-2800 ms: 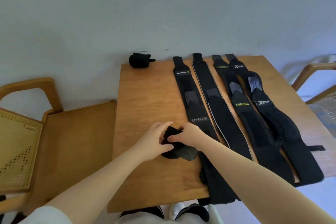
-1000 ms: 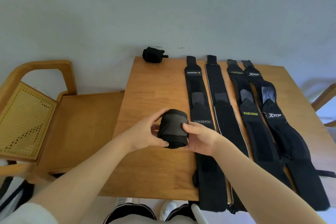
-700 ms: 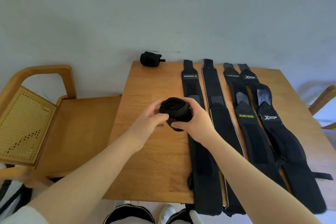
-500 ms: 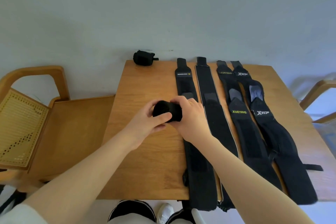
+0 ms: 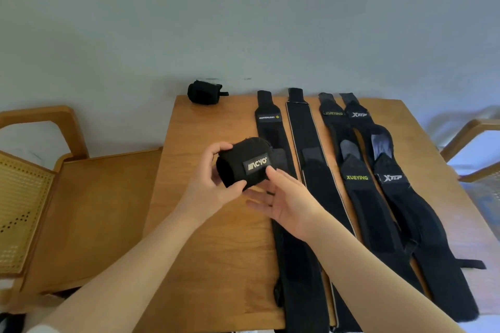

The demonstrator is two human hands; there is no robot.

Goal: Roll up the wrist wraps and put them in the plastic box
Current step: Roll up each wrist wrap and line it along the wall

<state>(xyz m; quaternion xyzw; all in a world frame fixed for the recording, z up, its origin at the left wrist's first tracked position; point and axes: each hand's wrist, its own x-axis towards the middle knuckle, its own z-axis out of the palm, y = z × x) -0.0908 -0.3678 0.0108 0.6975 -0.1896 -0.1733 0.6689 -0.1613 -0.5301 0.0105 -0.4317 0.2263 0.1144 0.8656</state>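
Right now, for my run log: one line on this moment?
left hand: holds black rolled wrist wrap | right hand: open beside | plastic box: unseen

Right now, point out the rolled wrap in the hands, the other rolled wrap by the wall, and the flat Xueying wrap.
rolled wrap in the hands (image 5: pixel 243 163), head view, on its front face beside the label.
rolled wrap by the wall (image 5: pixel 203 92), head view, mid roll.
Xueying wrap (image 5: pixel 364 197), head view, below its lower label.
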